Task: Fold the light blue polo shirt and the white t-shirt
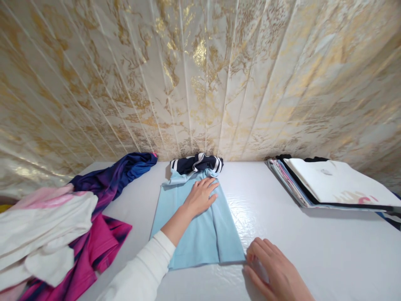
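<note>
A light blue garment (194,234), folded in at its long sides, lies on the white table in front of me. Its far end is bunched against a dark navy collar piece with white stripes (200,162). My left hand (200,195) rests flat on the upper part of the blue cloth, fingers stretched out. Beside the cloth's near right corner, my right hand (272,267) is loosely curved, with its thumb apart from the fingers. Its fingertips are at that corner; whether they touch the cloth is hard to see.
At the left lies a loose heap of clothes: a white garment (46,238), a magenta one (106,238) and a navy-purple one (122,179). A stack of folded clothes (341,182) with a white top piece sits at the right. A gold-patterned curtain (200,83) hangs behind the table (282,225).
</note>
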Motion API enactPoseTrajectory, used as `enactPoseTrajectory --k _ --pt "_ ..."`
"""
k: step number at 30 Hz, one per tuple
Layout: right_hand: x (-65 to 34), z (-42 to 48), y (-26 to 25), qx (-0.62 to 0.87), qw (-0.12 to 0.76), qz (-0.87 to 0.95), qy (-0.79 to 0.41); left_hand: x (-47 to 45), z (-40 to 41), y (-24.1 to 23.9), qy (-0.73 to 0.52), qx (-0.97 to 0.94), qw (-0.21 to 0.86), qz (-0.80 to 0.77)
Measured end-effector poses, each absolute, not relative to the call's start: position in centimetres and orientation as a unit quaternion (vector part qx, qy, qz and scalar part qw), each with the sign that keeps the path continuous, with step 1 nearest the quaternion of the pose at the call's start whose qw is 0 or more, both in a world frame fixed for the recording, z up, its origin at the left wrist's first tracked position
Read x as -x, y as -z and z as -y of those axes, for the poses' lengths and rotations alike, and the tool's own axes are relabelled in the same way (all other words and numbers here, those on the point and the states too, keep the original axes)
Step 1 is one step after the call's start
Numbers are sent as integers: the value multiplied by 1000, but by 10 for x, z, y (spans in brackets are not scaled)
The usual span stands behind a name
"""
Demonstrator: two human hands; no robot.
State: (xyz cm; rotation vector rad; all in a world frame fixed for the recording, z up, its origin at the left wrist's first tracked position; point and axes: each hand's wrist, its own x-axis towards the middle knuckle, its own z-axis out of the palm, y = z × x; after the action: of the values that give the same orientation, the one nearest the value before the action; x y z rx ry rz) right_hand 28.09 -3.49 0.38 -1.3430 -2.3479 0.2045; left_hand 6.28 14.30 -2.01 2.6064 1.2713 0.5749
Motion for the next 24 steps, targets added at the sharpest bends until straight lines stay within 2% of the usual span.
enactPoseTrajectory --k 6,15,24 --pt "-275 35 4 480 254 831 -120 -63 -142 23 -212 -872 86 -432" --pt "-269 32 4 472 229 850 -51 -61 -141 19 -237 -876 93 -408" --pt "-272 32 6 449 231 862 -47 -63 -143 19 -239 -875 99 -410"
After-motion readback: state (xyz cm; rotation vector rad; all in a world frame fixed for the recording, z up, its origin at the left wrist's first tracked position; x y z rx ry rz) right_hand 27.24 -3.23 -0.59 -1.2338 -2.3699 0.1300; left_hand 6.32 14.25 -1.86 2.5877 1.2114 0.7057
